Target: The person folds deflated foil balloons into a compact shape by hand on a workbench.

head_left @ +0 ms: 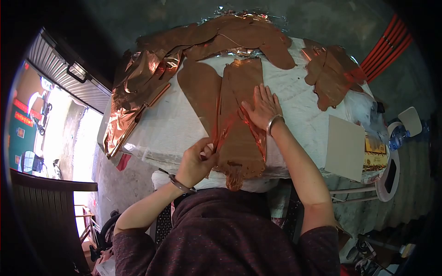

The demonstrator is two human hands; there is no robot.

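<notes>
A flat, copper-brown foil balloon (241, 145) lies on the white-covered table (163, 124) right in front of me, its narrow tail hanging at the near edge. Shiny creases run along both its sides. My left hand (197, 158) pinches the balloon's left edge, thumb against bent fingers. Across from it, my right hand (266, 109) rests flat on the balloon's right side with fingers stretched out. A rounded copper foil lobe (198, 80) spreads out on the left, running down beside the creased part.
More flat copper foil pieces (221, 37) lie along the far edge. Crumpled shiny foil (133, 94) drapes over the left side, and another foil piece (334, 76) sits at the right. Grey cardboard (344, 148), a yellow box (375, 154) and a water bottle (398, 140) are near the right corner.
</notes>
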